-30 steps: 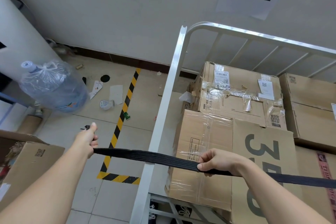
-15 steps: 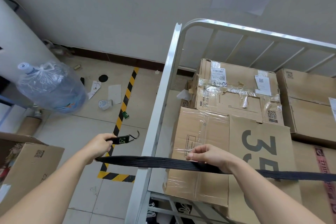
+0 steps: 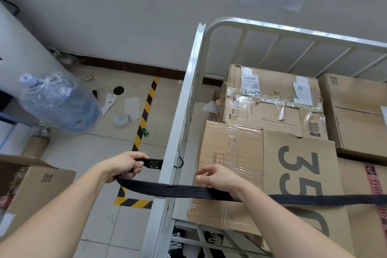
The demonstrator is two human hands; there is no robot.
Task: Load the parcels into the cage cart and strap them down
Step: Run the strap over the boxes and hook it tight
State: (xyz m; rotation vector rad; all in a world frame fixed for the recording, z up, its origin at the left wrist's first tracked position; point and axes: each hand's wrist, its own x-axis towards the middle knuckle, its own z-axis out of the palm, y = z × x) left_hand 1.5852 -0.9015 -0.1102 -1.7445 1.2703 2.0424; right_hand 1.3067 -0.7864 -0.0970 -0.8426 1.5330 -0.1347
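My left hand grips the hooked end of the black strap at nine o'clock, just outside the cage cart side rail. My right hand lies loose-fingered on the strap, which crosses the parcels toward three. Tiled floor opens at ten.

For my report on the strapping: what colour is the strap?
Black strap, with fine lengthwise ribs; the head view shows it best.

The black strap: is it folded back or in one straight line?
Folded back. The strap runs past the cart post to the left hand, which grips the bend; its hook points back toward the post.
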